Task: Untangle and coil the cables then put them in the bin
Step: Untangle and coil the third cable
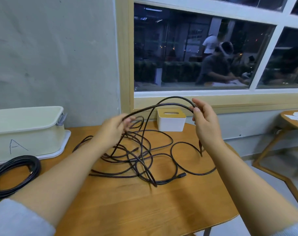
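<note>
A tangle of thin black cable lies spread over the middle of the wooden table. My left hand grips strands of it above the pile. My right hand pinches the same cable between thumb and fingers, so a raised arc runs between both hands. One plug end lies loose on the table at the right of the tangle. A second black cable, coiled, lies at the table's left edge. The pale bin, marked "A", stands at the back left, open on top.
A white tissue box with a wooden lid stands at the back of the table under the window. The bin rests on a white lid or tray. Another wooden table is at the far right, across a gap of floor.
</note>
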`<state>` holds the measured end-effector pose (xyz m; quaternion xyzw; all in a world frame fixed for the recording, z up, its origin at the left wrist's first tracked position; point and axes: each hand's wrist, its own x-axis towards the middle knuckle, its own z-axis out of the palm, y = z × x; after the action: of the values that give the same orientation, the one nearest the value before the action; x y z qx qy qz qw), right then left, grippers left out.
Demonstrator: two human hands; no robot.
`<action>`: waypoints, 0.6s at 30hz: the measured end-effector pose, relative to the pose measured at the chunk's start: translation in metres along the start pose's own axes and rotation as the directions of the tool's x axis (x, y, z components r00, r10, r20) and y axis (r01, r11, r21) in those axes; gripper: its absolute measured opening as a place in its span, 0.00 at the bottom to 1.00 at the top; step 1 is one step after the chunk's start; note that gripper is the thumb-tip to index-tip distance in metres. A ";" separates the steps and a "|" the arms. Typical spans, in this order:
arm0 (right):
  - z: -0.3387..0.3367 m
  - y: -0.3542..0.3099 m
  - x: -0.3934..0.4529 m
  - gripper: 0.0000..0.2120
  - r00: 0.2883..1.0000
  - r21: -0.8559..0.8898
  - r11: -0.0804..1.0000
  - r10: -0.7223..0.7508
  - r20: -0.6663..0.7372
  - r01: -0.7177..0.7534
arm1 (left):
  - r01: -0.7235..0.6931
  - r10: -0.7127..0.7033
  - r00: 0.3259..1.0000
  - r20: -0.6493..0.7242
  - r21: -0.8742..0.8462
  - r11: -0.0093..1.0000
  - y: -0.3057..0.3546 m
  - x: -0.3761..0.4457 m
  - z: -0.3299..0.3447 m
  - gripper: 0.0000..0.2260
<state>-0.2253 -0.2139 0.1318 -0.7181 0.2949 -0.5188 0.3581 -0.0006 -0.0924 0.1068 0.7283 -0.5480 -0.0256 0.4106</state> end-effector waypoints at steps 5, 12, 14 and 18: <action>0.008 -0.008 -0.001 0.15 0.999 0.061 0.998 0.002 0.037 -0.004 | -0.080 0.084 0.987 -0.139 0.033 0.996 0.002 0.012 -0.027 0.14; 0.023 -0.009 -0.012 0.09 0.946 -0.159 0.986 0.007 0.325 0.047 | 0.074 -0.093 0.989 0.111 0.161 0.984 -0.041 -0.011 -0.029 0.31; 0.029 -0.001 -0.012 0.12 0.918 -0.344 0.935 0.057 0.393 0.089 | 0.085 -0.120 0.974 0.194 0.177 0.981 -0.051 -0.021 -0.022 0.34; 0.026 0.025 -0.012 0.16 0.901 -0.489 0.871 0.168 0.400 0.054 | 0.064 -0.124 0.928 0.351 0.179 0.982 -0.059 -0.038 -0.006 0.32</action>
<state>-0.2057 -0.2132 0.0994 -0.8719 0.3515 -0.2451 0.2368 0.0328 -0.0544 0.0583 0.7681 -0.5786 -0.1334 0.2398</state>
